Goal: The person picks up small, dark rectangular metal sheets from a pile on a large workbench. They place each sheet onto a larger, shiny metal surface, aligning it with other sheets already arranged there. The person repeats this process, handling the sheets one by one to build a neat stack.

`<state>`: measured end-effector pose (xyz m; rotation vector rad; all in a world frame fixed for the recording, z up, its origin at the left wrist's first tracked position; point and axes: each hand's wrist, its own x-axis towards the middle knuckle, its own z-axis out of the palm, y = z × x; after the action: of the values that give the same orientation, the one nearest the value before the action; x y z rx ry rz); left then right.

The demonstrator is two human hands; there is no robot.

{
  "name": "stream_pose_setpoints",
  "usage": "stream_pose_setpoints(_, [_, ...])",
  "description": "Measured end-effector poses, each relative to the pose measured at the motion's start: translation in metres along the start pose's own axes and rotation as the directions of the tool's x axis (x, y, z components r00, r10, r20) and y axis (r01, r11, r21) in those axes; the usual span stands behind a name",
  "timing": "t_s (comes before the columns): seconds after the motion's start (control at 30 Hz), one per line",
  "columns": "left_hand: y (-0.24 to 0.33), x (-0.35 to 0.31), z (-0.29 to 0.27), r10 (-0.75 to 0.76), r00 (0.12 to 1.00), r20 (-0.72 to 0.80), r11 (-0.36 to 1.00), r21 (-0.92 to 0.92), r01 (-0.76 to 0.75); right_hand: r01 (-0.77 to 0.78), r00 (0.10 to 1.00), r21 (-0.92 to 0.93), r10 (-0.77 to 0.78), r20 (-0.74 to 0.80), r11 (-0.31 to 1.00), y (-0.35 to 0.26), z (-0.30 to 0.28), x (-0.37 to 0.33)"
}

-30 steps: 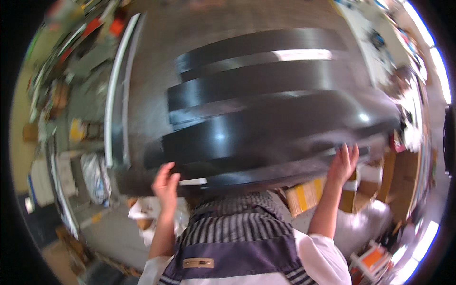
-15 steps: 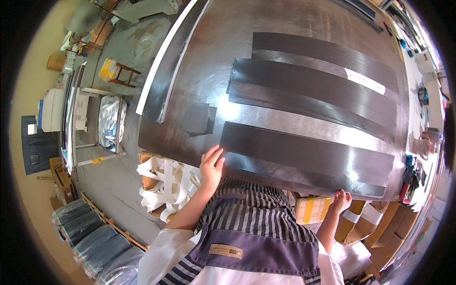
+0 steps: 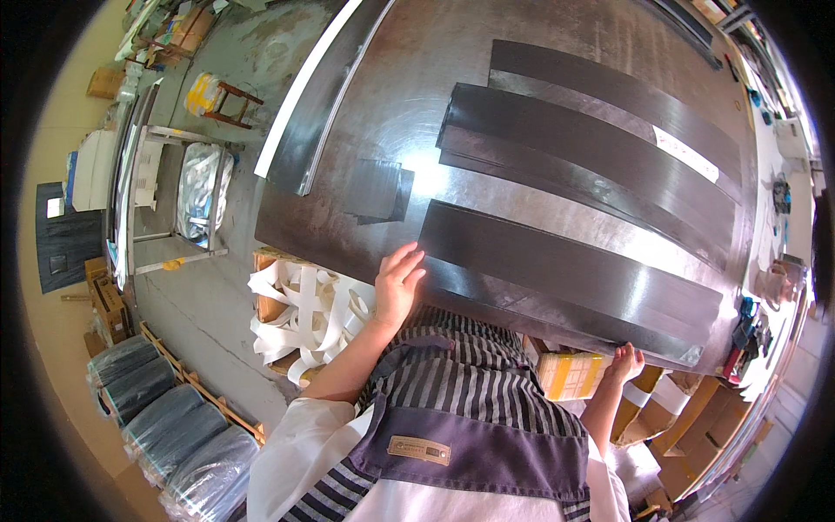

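Note:
Along the near edge of a dark, shiny table [image 3: 348, 109] lies a long black flat strip [image 3: 565, 257], with a glossier dark band along its near side. My left hand [image 3: 399, 283] is at the strip's left end, fingers slightly apart and bent, the fingertips beside its corner. Near the right end, my right hand [image 3: 623, 364] has its fingers curled at the near edge of the strip and table; its grip is partly hidden. Beyond lie a second black strip [image 3: 557, 139] and a third black strip [image 3: 600, 83], roughly parallel. Small dark rectangular pieces [image 3: 378, 191] rest left of the strips.
A long strip with a white edge [image 3: 304, 91] lies along the table's left side. Below the table edge are a box of tangled white ribbons [image 3: 304, 317] and cardboard boxes [image 3: 570, 376]. Wrapped rolls [image 3: 165, 418] and a stool [image 3: 222, 97] stand on the floor at left.
The whole view has shifted slightly, with the table's contents higher in the picture. Both hands stay near the two ends of the closest strip.

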<state>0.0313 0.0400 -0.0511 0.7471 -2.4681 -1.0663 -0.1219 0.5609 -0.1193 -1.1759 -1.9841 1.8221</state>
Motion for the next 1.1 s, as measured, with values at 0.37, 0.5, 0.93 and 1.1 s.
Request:
stream_pose_setpoints(0.37, [-0.049, 0.049, -0.037, -0.201, 0.955, -0.217, 0.979, -0.081, 0.188, 0.220, 0.975, -0.092, -0.217, 0.038, 0.971, -0.017, 0.018, -0.031])
stream_pose_setpoints(0.5, [-0.105, 0.092, -0.051, -0.288, 0.883, -0.371, 0.931, 0.108, 0.349, 0.421, 0.855, -0.119, -0.350, 0.383, 0.899, -0.037, 0.071, -0.083])
stream_pose_setpoints(0.93, [-0.074, 0.108, -0.058, -0.133, 0.946, -0.295, 0.934, 0.281, 0.219, 0.483, 0.611, -0.169, -0.192, 0.768, 0.859, -0.047, 0.148, -0.191])
stream_pose_setpoints(1.1, [-0.058, 0.110, -0.055, 0.019, 0.956, -0.292, 0.919, 0.382, 0.098, 0.555, 0.540, -0.196, -0.170, 0.824, 0.809, -0.054, 0.165, -0.210])
